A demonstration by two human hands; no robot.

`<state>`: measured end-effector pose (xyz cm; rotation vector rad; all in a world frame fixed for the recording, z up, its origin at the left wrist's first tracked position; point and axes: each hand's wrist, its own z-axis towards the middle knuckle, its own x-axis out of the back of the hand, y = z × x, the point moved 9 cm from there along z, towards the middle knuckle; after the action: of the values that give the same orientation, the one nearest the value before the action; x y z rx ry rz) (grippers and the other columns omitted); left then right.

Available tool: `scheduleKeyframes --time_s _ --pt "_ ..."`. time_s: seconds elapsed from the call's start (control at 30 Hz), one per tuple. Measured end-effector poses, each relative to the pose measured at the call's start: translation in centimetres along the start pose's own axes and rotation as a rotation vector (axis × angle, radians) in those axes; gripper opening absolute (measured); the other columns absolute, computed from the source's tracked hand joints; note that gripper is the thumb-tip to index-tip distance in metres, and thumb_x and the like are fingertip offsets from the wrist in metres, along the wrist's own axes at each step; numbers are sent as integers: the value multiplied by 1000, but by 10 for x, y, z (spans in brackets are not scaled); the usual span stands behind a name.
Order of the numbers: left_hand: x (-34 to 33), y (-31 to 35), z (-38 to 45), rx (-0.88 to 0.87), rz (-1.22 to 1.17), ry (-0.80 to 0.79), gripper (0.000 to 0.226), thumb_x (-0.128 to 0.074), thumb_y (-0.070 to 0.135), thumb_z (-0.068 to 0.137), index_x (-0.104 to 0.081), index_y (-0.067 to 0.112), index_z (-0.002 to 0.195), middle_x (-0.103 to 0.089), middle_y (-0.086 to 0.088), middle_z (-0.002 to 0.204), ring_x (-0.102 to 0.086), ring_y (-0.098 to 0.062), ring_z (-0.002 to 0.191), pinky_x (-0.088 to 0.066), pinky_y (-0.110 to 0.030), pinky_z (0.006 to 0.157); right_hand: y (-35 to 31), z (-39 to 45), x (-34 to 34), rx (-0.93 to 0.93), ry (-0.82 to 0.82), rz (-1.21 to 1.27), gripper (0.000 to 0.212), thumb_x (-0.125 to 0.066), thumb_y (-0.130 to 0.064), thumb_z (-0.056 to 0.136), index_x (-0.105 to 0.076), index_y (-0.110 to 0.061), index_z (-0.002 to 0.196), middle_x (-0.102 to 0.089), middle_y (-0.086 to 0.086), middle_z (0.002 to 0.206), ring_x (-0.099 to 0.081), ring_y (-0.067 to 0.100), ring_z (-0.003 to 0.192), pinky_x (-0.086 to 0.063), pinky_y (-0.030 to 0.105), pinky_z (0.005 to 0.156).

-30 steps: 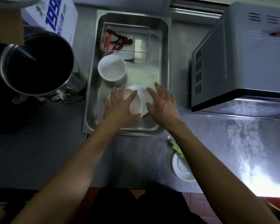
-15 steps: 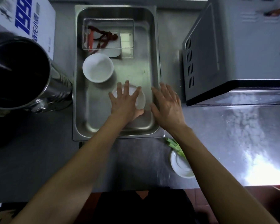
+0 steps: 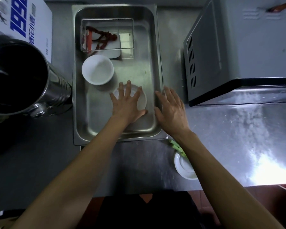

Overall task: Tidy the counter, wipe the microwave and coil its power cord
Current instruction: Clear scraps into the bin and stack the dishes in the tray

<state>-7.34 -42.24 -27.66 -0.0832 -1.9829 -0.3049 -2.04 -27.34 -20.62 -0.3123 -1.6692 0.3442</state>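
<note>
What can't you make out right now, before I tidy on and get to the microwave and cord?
Head view only:
- Power cord: nowhere in frame.
- Microwave: cut off by the right edge; door not visible.
- Small dish: mostly under the left hand.
- Plate: partly behind the right forearm.
- Steel pot: interior too dark.

Dim kitchen, stainless steel worktop (image 3: 40, 162), bright glare on its right side, reddish floor (image 3: 203, 195) below

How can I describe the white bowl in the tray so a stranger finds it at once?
Find the long steel tray left of the microwave. Inside it, the white bowl stands by the left wall, just in front of the clear box. Unlike the dish under the left hand, it is uncovered.
</note>
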Motion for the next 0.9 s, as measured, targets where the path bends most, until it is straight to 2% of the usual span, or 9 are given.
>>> scheduleKeyframes --time_s 0.27,0.4,0.53,0.7,0.8,0.9 --pt "19 19 -29 -93 -64 71 90 -54 68 85 -16 30 157 -13 -7 165 -3 -32 152 -8 -66 117 8 -27 10 -102 59 28 53 -58 -26 96 -43 -19 146 -32 14 159 -24 33 149 -28 53 118" --pt "29 33 -48 -192 -80 116 81 -52 62 90 -20 27 156 -21 -7 164 -12 -33 151 -17 -64 116 23 -52 15 -180 93 22 53 -57 -31 97 -42 -21 147 -31 12 160 -24 31 149 -28 51 118" --pt "36 54 -65 -278 -75 105 79 -49 60 93 -17 25 157 -20 -8 164 -14 -33 151 -23 -62 116 39 -84 24 -267 122 21 56 -59 -29 96 -40 -23 148 -27 10 162 -23 29 149 -24 46 118" --pt "43 89 -90 -353 -33 124 75 -44 58 95 -16 25 157 -20 -9 163 -15 -33 150 -26 -61 115 65 -130 26 -355 108 18 56 -58 -31 96 -41 -20 149 -29 11 161 -25 30 148 -27 48 115" --pt "38 116 -106 -412 10 148 73 -44 59 95 -20 24 155 -25 -9 161 -20 -33 148 -31 -61 111 81 -158 27 -391 108 43 55 -61 -29 95 -44 -20 147 -34 11 159 -31 32 145 -31 48 112" --pt "26 139 -121 -415 36 142 74 -44 57 96 -18 24 157 -22 -8 163 -18 -32 150 -28 -58 114 97 -185 19 -394 57 36 55 -62 -27 93 -46 -19 145 -38 10 156 -37 32 141 -35 46 109"
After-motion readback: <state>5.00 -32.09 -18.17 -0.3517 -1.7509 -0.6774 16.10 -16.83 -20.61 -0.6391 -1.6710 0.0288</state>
